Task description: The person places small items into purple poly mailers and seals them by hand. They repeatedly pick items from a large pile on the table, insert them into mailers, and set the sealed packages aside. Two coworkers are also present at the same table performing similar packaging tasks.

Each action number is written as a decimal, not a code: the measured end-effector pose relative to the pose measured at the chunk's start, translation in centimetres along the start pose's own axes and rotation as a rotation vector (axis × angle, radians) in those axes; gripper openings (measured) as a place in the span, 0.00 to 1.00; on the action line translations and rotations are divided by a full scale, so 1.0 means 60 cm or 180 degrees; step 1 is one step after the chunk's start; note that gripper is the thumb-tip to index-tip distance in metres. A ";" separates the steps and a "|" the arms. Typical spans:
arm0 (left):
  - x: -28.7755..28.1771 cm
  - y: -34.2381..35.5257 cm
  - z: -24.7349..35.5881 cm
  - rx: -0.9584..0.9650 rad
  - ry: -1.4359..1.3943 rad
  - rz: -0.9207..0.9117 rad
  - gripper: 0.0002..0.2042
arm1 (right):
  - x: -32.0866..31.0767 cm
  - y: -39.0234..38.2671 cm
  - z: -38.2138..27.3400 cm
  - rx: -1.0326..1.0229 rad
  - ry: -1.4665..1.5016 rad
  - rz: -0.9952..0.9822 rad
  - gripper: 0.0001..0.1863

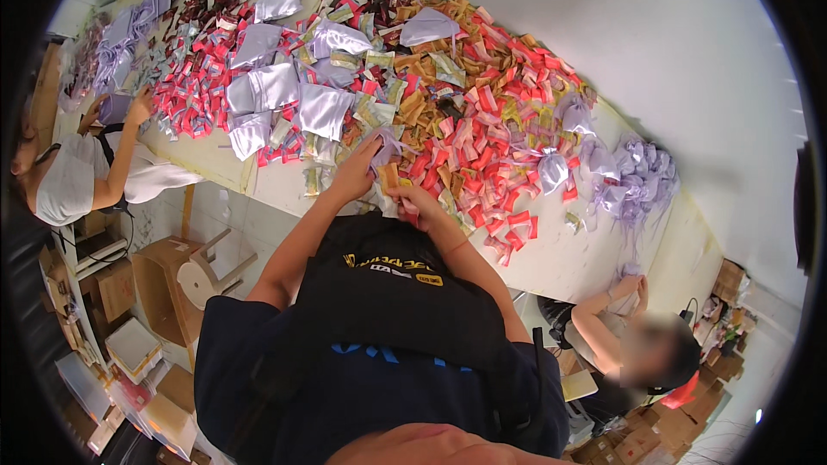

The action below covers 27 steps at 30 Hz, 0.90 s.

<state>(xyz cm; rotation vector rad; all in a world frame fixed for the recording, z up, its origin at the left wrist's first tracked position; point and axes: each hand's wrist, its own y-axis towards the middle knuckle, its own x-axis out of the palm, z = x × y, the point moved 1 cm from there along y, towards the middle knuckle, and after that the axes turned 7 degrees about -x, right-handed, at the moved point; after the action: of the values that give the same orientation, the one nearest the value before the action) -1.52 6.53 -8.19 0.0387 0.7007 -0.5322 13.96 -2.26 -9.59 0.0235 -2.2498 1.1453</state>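
Slanting inward, left hand [356,170] beyond right hand [416,205]

Near the left end of the long pale table [554,270], on its near side, we see a round-seated stool [198,284], a large cardboard carton [164,293] and a white shelf rack [102,260]. We have one co-worker [69,176] at the table's left end, another co-worker [596,334] by its right, and a pale wall [689,52] behind it.
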 end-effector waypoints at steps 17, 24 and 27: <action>0.001 0.011 0.013 0.0254 0.1172 0.0612 0.17 | -0.044 -0.023 0.011 -0.0527 0.0857 -0.0354 0.10; -0.004 -0.005 -0.002 0.0276 0.1580 0.0175 0.15 | -0.001 -0.037 0.008 -0.0486 0.0604 -0.0224 0.14; 0.014 -0.017 -0.025 0.0210 0.1426 -0.0191 0.11 | -0.001 -0.038 0.005 -0.0525 0.0676 -0.0184 0.13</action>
<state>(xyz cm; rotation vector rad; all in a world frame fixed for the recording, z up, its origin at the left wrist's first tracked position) -2.40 5.55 -9.73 0.2038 1.1234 -0.6113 14.50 -3.94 -8.08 -0.0948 -2.1319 0.8852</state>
